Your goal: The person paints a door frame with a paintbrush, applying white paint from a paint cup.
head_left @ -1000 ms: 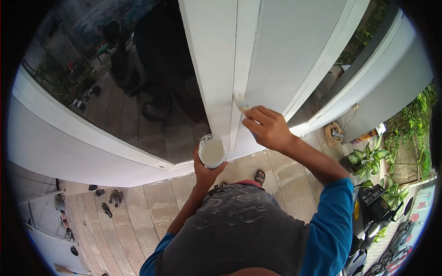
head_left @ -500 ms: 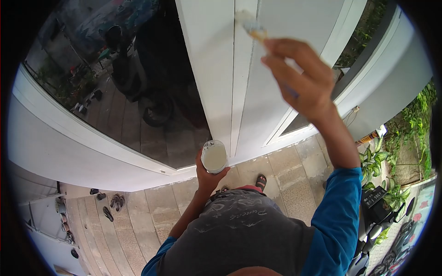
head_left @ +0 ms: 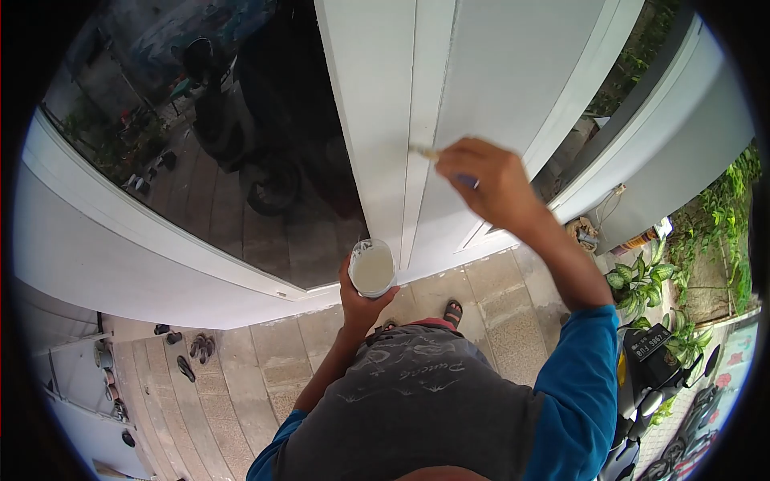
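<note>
A clear cup of pale paint point(head_left: 373, 269) is held upright in my left hand point(head_left: 362, 305), its fingers wrapped round the sides, low in front of the white frame. My right hand point(head_left: 491, 183) is closed round a paintbrush point(head_left: 425, 152), bristles pointing left. The bristle tip is at the grooved strip of the white door frame point(head_left: 423, 104); whether it touches is hard to tell. Dark glass point(head_left: 281, 128) lies left of the frame.
Tiled floor point(head_left: 273, 361) runs below, with sandals point(head_left: 202, 348) at the left. My own feet stand near the frame's base. Potted plants point(head_left: 638, 284) and a parked motorbike point(head_left: 650, 393) are on the right, beside a white wall.
My right hand has moved down along the frame with the brush, from near the top to about mid-height. My left hand and the cup have hardly moved.
</note>
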`<state>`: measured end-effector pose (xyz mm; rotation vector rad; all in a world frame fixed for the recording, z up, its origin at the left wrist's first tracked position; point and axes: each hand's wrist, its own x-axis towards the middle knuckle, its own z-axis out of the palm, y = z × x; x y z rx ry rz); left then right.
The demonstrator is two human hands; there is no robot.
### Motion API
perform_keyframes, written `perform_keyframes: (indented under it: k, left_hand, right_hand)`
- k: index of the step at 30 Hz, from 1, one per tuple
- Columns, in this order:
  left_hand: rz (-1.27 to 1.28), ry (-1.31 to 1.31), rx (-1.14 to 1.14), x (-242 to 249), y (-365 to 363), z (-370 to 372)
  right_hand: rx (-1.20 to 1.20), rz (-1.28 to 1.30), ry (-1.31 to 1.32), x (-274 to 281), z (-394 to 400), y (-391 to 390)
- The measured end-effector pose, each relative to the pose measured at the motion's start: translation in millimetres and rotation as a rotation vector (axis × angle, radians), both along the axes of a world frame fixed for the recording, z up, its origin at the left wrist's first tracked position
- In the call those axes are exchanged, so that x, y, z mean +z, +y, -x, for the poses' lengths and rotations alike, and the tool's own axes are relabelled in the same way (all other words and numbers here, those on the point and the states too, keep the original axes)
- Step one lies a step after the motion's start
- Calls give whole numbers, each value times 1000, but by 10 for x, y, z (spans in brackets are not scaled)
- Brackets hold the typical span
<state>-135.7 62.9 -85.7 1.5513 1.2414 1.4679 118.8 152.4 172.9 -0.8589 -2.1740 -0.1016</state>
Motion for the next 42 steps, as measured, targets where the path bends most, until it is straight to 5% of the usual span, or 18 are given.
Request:
perform_keyframes:
  k: [7,11,19,24,31,37,42]
  left_hand:
    - [12,22,-29,26,27,14]
    - [27,68,-23,46,13,4]
    - [15,-28,-40,-4,34,-8]
    - [-8,-11,-52,30,40,-18]
    - [34,11,-46,78,29,-17]
    - [0,-2,-41,71,38,-50]
    - [-11,-50,-58,52,35,-11]
  right_hand:
    - [8,-756,14,1076,-25,43]
    - [20,-756,-102,573,-11,158]
    - [-1,-128,-230,-827,137,-179]
    - [-53,-9,-92,-279,65,-42]
    - [5,-577,37,1013,-29,-38]
    - [-38,-671,-61,400,-34,119]
    - [-57,-354,-46,-574,-73,-102]
